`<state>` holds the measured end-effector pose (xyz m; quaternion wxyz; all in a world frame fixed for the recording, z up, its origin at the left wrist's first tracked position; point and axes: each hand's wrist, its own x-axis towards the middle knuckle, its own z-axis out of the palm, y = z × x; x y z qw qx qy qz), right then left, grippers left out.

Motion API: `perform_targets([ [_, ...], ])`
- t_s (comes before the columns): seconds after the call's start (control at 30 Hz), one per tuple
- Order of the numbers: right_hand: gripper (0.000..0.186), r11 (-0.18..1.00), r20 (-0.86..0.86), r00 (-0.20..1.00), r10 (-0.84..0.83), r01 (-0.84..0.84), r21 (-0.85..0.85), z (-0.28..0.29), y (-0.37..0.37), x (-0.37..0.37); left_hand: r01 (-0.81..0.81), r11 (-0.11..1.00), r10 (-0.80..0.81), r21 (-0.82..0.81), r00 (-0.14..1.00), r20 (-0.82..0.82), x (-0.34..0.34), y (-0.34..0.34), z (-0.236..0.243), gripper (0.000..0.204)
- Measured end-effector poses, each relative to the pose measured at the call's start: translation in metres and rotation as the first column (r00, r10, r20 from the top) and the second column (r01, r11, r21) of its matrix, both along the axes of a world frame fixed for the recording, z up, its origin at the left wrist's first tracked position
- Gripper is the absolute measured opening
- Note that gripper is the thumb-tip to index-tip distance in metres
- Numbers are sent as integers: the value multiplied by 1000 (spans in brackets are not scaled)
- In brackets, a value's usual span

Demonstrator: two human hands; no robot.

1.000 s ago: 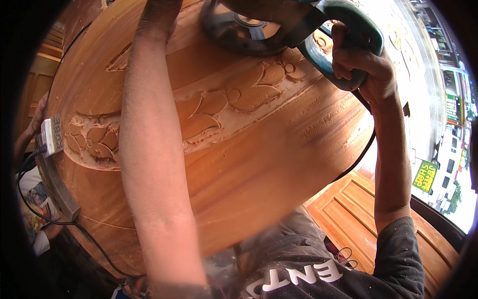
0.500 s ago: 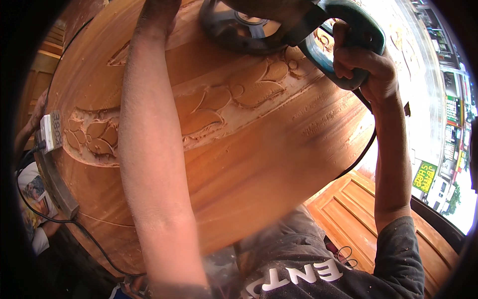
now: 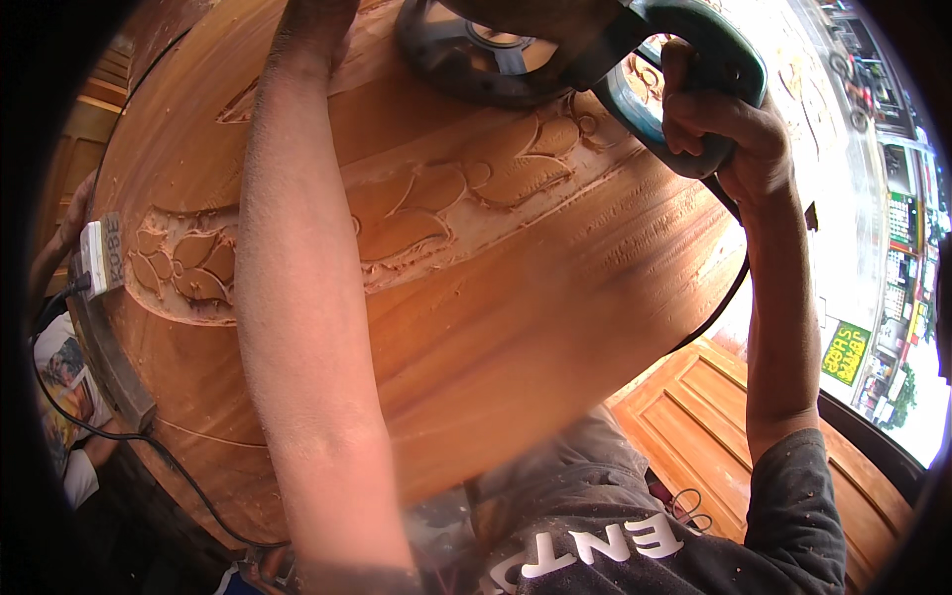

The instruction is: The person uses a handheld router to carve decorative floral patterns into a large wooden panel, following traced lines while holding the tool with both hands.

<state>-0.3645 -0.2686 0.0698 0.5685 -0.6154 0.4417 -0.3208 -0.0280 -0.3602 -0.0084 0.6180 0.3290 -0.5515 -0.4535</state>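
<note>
A big round wooden tabletop [image 3: 516, 327] with a carved band of leaf shapes [image 3: 436, 203] fills the view. My right hand [image 3: 719, 134] is closed around the teal rear handle of a power sander [image 3: 635, 59] whose dark round base [image 3: 471, 59] lies on the wood near the top edge. My left forearm crosses the tabletop upward; my left hand [image 3: 312, 20] reaches the top edge of the picture beside the sander's base and is mostly cut off, so its grip is unclear. The tool's black cord [image 3: 729, 283] hangs down past the table's right rim.
Another person's hand [image 3: 74, 213] rests at the table's left rim next to a small white tool [image 3: 101, 253] with a black cable. Panelled wooden doors [image 3: 714, 416] lie below at the right. A bright street with signs shows at the far right.
Both arms and the sander have held nearly the same place; only a very slight shift of the view shows.
</note>
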Motion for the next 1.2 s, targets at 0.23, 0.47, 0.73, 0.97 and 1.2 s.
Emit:
perform_targets([
  [0.23, 25, 999, -20, 1000, -23, 22, -37, 0, 3, 5, 542, 840, -406, 38, 673, -618, 17, 4, 3, 81],
  [0.47, 25, 1000, -9, 1000, 9, -9, -3, 3, 4, 13, -66, 997, 65, 27, 997, 45, 12, 14, 3, 77],
  [0.73, 23, 1000, -13, 1000, 7, -7, 5, 3, 5, 14, 3, 1000, -3, 7, 999, -38, 7, 13, -3, 79],
  [0.97, 23, 1000, -11, 1000, 21, -22, -17, 1, 7, 16, -49, 999, 50, 20, 999, -21, 8, 17, 0, 79],
  [1.2, 26, 999, -51, 998, 26, -28, -44, -1, 7, 16, -62, 997, 65, -54, 996, 56, 11, 28, 0, 71],
])
